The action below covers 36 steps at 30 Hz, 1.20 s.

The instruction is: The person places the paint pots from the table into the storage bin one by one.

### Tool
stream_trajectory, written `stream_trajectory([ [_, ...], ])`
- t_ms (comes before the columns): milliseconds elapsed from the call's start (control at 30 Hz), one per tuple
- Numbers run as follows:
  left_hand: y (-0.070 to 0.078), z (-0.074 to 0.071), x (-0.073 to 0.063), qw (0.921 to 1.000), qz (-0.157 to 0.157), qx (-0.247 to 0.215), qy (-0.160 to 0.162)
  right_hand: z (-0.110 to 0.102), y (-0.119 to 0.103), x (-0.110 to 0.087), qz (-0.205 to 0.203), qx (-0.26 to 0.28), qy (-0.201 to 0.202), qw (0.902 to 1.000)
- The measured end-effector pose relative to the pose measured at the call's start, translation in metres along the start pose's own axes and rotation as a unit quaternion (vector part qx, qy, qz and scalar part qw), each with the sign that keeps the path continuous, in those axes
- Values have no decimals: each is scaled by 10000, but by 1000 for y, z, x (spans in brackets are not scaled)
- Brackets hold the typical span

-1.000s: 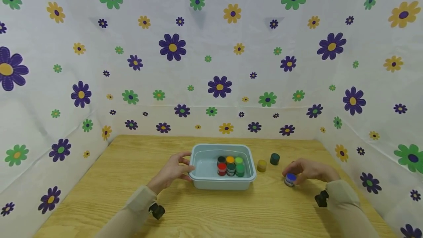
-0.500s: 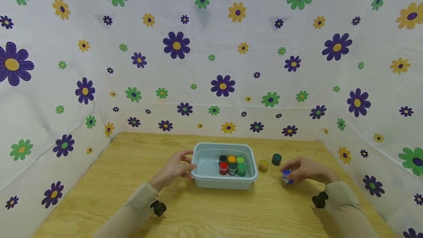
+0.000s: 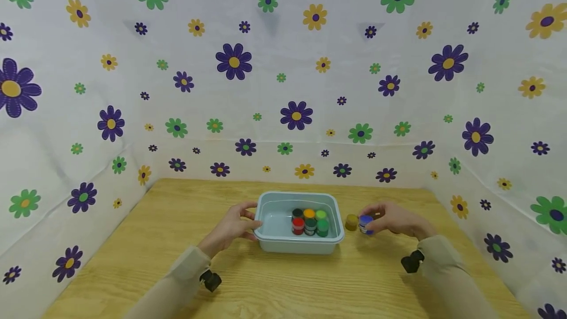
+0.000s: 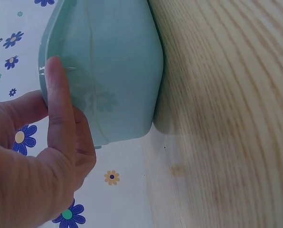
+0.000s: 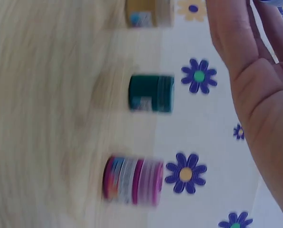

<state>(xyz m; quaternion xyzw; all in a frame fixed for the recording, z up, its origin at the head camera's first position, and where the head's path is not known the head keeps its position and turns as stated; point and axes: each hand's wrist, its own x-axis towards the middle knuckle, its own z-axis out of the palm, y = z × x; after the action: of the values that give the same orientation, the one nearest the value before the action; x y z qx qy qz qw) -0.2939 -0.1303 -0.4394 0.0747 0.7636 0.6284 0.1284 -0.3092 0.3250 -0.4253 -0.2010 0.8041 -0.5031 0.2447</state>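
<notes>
Blue pot in the right hand, fingers pinching it.
Left hand grips the tub; six pots sit inside, a yellow pot outside.

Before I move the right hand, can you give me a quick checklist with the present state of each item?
1. Left hand steadying bin: ok, it grips the left rim.
2. Blue jar in right hand: ok, pinched.
3. Low, straight path to bin: not ok, yellow jar stands between.
4. Blue jar apart from yellow jar: cannot tell, they look very close in the head view.
5. Room in bin: ok, left part bare, six jars toward the right.
</notes>
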Motion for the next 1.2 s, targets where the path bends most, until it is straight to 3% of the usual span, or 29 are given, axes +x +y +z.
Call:
stream_trajectory([
  [367,1,1,-2,10000,33,4,-20,19,-22,32,-209,264,112,9994],
  [667,2,0,-3,10000,16,15,-24,47,-33,59,-495,936,280,9940],
  [1200,-1,-1,0,10000,13,-24,-14,82,-65,97,-275,321,796,9959],
])
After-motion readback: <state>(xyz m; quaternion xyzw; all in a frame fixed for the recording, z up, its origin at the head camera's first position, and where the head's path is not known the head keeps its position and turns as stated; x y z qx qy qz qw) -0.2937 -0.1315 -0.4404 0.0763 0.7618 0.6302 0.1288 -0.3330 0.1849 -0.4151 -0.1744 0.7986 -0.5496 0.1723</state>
